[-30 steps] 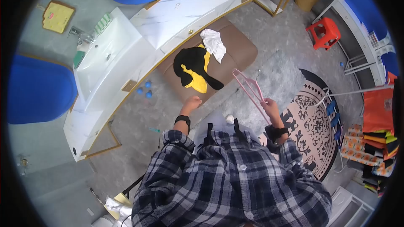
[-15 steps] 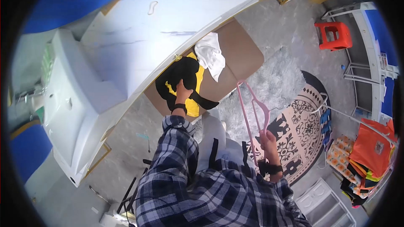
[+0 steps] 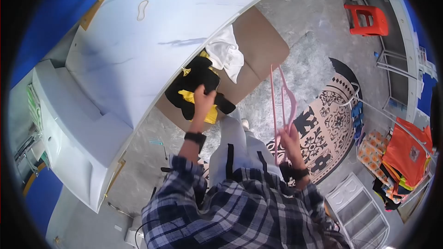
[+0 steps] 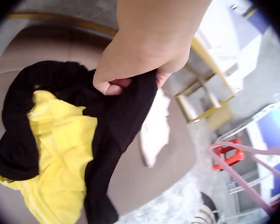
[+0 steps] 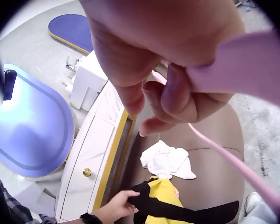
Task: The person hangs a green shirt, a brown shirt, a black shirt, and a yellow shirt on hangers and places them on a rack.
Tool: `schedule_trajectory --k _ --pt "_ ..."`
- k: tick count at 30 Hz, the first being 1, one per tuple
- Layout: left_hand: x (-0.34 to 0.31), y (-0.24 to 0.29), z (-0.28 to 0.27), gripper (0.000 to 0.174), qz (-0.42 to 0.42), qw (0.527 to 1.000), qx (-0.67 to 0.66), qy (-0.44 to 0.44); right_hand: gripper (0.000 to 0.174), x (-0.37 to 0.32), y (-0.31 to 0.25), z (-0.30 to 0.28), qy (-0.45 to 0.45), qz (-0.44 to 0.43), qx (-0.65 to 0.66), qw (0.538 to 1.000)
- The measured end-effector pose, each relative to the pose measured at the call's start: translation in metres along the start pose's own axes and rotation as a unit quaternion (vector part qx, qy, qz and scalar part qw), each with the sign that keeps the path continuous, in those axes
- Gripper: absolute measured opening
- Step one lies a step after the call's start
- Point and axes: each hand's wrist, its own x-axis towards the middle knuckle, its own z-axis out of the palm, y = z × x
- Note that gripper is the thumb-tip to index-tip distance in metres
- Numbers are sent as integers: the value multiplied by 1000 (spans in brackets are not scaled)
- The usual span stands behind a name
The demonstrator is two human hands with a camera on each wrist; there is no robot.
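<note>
A crumpled black and yellow garment (image 3: pixel 203 76) lies on a brown padded bench (image 3: pixel 263 41). My left hand (image 3: pixel 203 99) pinches a black part of it; in the left wrist view, that black cloth (image 4: pixel 126 114) is lifted between thumb and fingers, with the yellow part (image 4: pixel 63 144) spread beside it. A white cloth (image 3: pixel 227 53) lies on the bench just past the garment. My right hand (image 3: pixel 291 143) grips a pink clothes hanger (image 3: pixel 291 103), which points forward over the rug, right of the bench.
A white marbled counter (image 3: pixel 184 16) runs along the left, its edge overhanging the bench. A grey fluffy rug (image 3: pixel 300 64) and a patterned mat (image 3: pixel 318 124) cover the floor. A red stool (image 3: pixel 369 20) and a rack with an orange cloth (image 3: pixel 408 150) stand at the right.
My left hand has reached forward to the garment and taken hold of its black cloth, bunching it up. The hanger in my right hand has swung more upright in the head view.
</note>
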Motion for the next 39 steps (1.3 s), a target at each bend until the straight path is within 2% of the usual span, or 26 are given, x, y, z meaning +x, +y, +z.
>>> schedule_trajectory --k 2,3,4,5,7,9,10,11,13,15,17,19,20,22,24,25,26,27,30,31,32,33,35,37,38,39 --pt "-42 43 13 16 43 999 -29 5 24 10 -17 16 -31 -50 35 998" --pt "-64 82 14 13 130 992 9 2 24 8 -33 27 -35 -61 45 997" --pt "-83 110 21 11 112 994 -13 -5 25 4 -49 38 -39 -73 54 995" --pt "-98 132 27 13 146 989 -19 -16 27 6 -53 45 -44 -105 56 992" --pt "-123 171 35 15 184 980 2 -72 28 -1 -66 54 -71 -93 95 989" --pt "-147 210 41 17 252 957 -15 -142 28 -10 -73 63 -68 -167 111 977" --pt "-158 215 47 19 280 944 -25 -174 27 -29 -88 60 -69 -134 125 981" --pt "-163 223 45 21 299 929 7 -220 26 -33 -90 49 -57 -173 103 978" --pt "-170 253 33 27 248 917 -65 -305 26 -53 -108 24 -50 -192 133 971" --pt "-164 256 30 44 300 915 -72 -260 25 -89 -134 0 -79 -177 212 958" --pt "-144 255 35 51 346 923 1 -168 24 -120 -155 -27 -97 -218 218 946" --pt "-138 256 50 56 327 917 118 -193 24 -153 -172 -43 -123 -267 244 924" --pt "-129 242 63 56 334 914 117 -198 22 -172 -180 -44 -110 -273 279 914" --pt "-108 194 97 48 386 873 161 -251 27 -208 -195 -51 -99 -300 309 897" --pt "-106 185 106 21 182 931 152 -276 33 -241 -198 -67 -88 -352 319 876" --pt "-102 176 106 23 218 946 95 -222 35 -253 -198 -81 -84 -394 304 863" --pt "-84 159 107 23 274 944 45 -178 32 -263 -200 -90 -32 -418 309 854" --pt "-96 193 90 25 281 943 77 -162 29 -274 -202 -99 21 -470 266 841" --pt "-92 228 59 24 214 957 98 -170 27 -268 -190 -150 97 -486 297 816" --pt "-95 241 50 29 218 953 111 -177 27 -261 -177 -178 58 -482 308 818" --pt "-104 262 42 28 177 962 138 -155 27 -257 -167 -195 19 -477 318 819" --pt "-95 270 36 31 153 959 165 -171 27 -257 -161 -201 25 -480 320 817" --pt "-105 302 24 38 48 968 83 -231 27 -258 -152 -210 62 -467 342 813" --pt "-113 318 19 39 83 956 80 -270 24 -260 -150 -213 45 -472 362 802" --pt "-119 329 17 39 19 955 74 -288 22 -263 -151 -212 64 -466 371 801" --pt "-124 340 16 39 23 953 77 -291 20 -266 -152 -214 82 -459 381 798"
